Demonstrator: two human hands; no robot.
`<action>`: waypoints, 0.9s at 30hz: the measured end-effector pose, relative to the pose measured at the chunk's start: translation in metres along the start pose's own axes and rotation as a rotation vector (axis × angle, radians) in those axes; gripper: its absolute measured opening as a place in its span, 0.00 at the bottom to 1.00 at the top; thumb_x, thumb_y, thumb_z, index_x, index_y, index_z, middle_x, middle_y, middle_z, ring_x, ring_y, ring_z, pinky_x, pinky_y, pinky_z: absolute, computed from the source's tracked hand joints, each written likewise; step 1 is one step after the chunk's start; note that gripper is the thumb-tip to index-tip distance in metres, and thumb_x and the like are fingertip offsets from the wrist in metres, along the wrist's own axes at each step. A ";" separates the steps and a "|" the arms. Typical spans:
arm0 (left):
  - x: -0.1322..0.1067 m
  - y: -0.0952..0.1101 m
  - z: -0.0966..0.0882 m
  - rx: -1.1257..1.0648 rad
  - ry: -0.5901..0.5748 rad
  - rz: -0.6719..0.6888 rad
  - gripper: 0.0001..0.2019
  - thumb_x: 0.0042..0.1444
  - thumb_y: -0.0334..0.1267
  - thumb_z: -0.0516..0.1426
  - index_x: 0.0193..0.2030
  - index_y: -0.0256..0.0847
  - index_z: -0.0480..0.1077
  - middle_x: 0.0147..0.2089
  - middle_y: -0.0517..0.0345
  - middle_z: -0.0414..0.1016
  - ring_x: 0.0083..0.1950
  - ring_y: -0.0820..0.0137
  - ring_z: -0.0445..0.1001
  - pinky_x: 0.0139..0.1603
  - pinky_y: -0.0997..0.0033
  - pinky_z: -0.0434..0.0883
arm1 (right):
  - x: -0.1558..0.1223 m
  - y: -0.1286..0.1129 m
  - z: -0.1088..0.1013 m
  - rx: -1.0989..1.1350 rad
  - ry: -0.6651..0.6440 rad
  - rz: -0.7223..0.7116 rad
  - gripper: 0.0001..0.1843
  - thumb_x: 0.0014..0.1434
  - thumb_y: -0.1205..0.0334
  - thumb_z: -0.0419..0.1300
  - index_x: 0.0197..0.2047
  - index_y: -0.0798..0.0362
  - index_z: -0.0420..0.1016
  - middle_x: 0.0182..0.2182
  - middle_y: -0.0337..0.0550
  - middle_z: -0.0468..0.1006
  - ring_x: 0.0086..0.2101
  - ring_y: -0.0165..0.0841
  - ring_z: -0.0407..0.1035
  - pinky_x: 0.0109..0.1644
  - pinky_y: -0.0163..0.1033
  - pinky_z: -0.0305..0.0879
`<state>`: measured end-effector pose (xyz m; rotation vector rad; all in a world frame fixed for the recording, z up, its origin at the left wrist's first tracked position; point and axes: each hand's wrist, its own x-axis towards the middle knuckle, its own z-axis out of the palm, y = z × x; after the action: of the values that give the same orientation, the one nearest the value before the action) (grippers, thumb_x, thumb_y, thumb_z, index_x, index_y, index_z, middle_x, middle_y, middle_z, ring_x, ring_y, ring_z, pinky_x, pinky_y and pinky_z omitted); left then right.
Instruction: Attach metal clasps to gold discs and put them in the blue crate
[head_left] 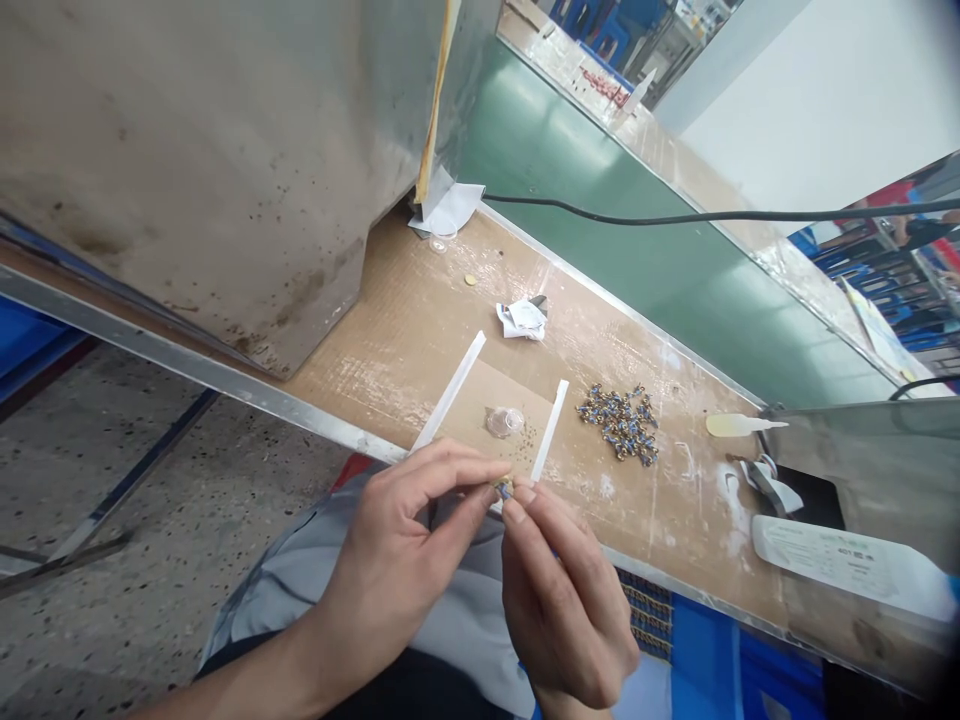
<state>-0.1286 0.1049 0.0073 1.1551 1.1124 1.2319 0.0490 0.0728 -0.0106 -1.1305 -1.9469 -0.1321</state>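
Note:
My left hand [401,545] and my right hand [562,590] meet at the near edge of the wooden bench [420,320]. Both pinch one tiny gold-and-blue part [504,487] between thumb and fingertips. Just beyond my fingers lies a small clear plastic dish [505,421] between two white strips [450,392] [550,430]. A heap of several similar gold-and-blue parts [621,421] rests on the bench to the right of the strips.
A stained metal housing [225,150] stands on the bench at the left. Crumpled white paper [522,318] lies further back. A black cable [675,215] runs above a green conveyor belt [600,200]. A grey machine [870,470] and a white label [847,560] are at the right.

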 end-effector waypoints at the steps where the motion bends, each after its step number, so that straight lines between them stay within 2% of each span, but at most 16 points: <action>1: 0.000 0.000 0.001 0.032 0.013 0.023 0.16 0.74 0.27 0.66 0.53 0.57 0.89 0.50 0.68 0.89 0.51 0.74 0.88 0.55 0.79 0.80 | -0.001 -0.001 0.000 -0.017 0.005 0.003 0.29 0.71 0.81 0.72 0.69 0.49 0.84 0.63 0.47 0.87 0.57 0.48 0.87 0.64 0.51 0.91; 6: -0.001 0.002 0.002 0.121 0.046 0.076 0.16 0.74 0.26 0.66 0.54 0.56 0.88 0.47 0.69 0.88 0.48 0.77 0.86 0.51 0.79 0.78 | -0.003 -0.002 0.002 -0.042 0.012 0.002 0.28 0.71 0.80 0.72 0.69 0.49 0.84 0.62 0.48 0.87 0.57 0.47 0.87 0.64 0.49 0.90; 17: 0.001 0.002 0.002 0.109 0.089 0.021 0.12 0.71 0.27 0.67 0.47 0.53 0.87 0.43 0.68 0.88 0.43 0.74 0.86 0.46 0.74 0.79 | -0.001 -0.006 0.007 -0.067 0.014 0.000 0.26 0.72 0.78 0.72 0.69 0.50 0.84 0.60 0.48 0.87 0.56 0.45 0.87 0.63 0.48 0.90; 21: 0.002 0.002 0.001 0.089 0.111 -0.035 0.10 0.69 0.29 0.68 0.48 0.52 0.86 0.44 0.68 0.89 0.44 0.73 0.87 0.49 0.74 0.81 | 0.003 -0.006 0.008 0.013 0.020 0.030 0.28 0.70 0.80 0.73 0.68 0.49 0.85 0.59 0.47 0.88 0.55 0.46 0.88 0.62 0.49 0.91; 24: 0.000 -0.001 0.001 0.080 0.106 -0.086 0.11 0.69 0.31 0.68 0.53 0.53 0.86 0.44 0.67 0.89 0.44 0.71 0.88 0.50 0.73 0.82 | 0.007 -0.005 0.005 0.161 0.016 0.138 0.24 0.72 0.79 0.71 0.66 0.50 0.87 0.57 0.49 0.89 0.54 0.46 0.88 0.59 0.49 0.91; 27: -0.003 -0.004 0.002 0.076 0.084 -0.098 0.14 0.69 0.32 0.67 0.57 0.54 0.85 0.42 0.67 0.88 0.43 0.71 0.88 0.49 0.72 0.83 | 0.012 -0.003 0.000 0.267 0.003 0.371 0.16 0.76 0.73 0.69 0.61 0.49 0.89 0.53 0.48 0.90 0.51 0.43 0.87 0.56 0.47 0.90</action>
<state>-0.1263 0.1021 0.0037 1.1007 1.2737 1.1792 0.0442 0.0793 -0.0013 -1.2828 -1.6595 0.3157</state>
